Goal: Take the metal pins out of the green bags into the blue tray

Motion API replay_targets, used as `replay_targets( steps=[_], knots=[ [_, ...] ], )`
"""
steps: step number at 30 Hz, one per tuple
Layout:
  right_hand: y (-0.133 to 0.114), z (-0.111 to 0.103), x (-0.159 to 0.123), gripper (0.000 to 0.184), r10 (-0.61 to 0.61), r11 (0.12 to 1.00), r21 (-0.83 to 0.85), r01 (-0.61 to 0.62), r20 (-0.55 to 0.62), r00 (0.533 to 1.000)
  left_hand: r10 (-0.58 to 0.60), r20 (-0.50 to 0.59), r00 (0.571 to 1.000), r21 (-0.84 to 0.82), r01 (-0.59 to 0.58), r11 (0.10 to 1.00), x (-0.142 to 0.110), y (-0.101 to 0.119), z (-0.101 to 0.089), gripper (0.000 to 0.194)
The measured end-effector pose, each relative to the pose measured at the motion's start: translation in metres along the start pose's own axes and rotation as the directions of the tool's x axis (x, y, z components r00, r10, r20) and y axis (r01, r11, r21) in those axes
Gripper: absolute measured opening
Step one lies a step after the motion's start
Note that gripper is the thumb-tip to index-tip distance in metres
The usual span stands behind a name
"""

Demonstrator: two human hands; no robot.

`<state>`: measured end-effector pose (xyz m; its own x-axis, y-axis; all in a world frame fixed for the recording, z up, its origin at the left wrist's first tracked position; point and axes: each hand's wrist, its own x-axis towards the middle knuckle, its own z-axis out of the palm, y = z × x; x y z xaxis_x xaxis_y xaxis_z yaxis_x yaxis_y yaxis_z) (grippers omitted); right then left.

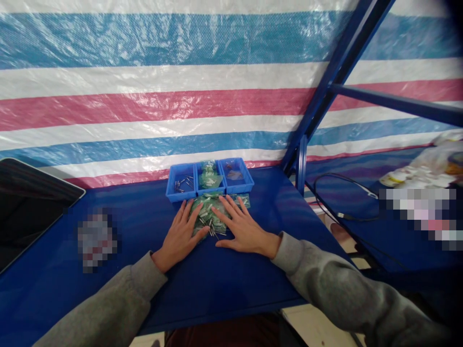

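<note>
My left hand (182, 236) lies with fingers spread at the left side of a pile of green-tinted clear plastic bags (206, 209). On the pile's right side rests my right hand (244, 229), its fingers stretched out and apart. Several thin metal pins (212, 230) lie loose between the two hands. Right behind the pile stand three joined blue bins. Metal pins lie in the left bin (181, 196), green bags fill the middle bin (210, 191), and the right bin (240, 187) has a small clear bag in it. My fingers cover part of the pile.
A dark flat screen (32, 207) stands at the left on the blue table (224, 284). Nearby is a blurred-out object (97, 238). A blue metal frame (302, 144) rises at the right. Black cables (325, 176) and white bags (415, 168) lie on the neighbouring table.
</note>
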<state>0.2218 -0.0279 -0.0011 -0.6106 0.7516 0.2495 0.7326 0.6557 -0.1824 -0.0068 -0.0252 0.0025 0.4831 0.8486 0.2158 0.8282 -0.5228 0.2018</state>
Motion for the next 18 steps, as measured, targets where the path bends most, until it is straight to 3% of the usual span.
replay_targets(
  steps=[10, 18],
  knots=[
    [0.005, 0.003, 0.001, 0.093, 0.140, 0.989, -0.037, -0.142, -0.047, 0.989, -0.006, -0.025, 1.000, 0.082, 0.008, 0.997, -0.001, 0.000, 0.004, 0.088],
    [0.007, 0.012, 0.000, 0.096, 0.214, 0.976, -0.033, -0.215, -0.023, 0.977, 0.024, -0.026, 0.999, 0.051, -0.023, 0.998, -0.001, 0.001, 0.004, 0.088]
  ],
)
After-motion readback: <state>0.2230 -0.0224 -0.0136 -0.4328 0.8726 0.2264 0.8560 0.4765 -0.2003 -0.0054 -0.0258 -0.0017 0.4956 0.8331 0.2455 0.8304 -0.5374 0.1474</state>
